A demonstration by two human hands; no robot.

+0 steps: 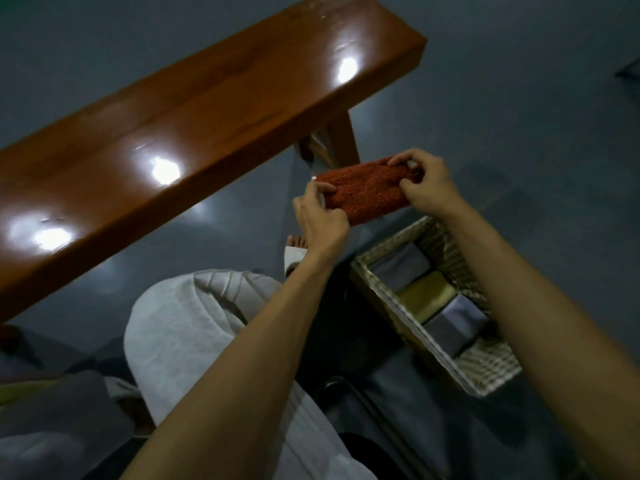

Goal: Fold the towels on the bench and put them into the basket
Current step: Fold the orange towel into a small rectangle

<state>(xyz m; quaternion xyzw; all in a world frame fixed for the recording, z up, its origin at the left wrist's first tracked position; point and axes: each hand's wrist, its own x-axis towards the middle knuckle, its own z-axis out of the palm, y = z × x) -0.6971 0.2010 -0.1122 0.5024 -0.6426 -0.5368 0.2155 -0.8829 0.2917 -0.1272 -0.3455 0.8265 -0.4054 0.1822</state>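
Note:
A small folded orange-red towel (363, 190) hangs in the air between the bench and the basket. My left hand (320, 218) pinches its left end, and my right hand (424, 183) pinches its right end. The woven basket (485, 375) stands on the floor below and to the right, holding two folded grey towels (401, 265) (457, 323) with a yellow-green one (427, 294) between them. The glossy brown wooden bench (194, 126) runs diagonally across the left; its visible top carries no towels.
My knee in light grey trousers (194, 334) fills the lower middle, and a bare foot (296, 245) shows under my left wrist. A bench leg (341, 140) stands behind the towel. Dark blue-grey floor surrounds everything. Grey and yellow cloth (45, 403) lies at the lower left.

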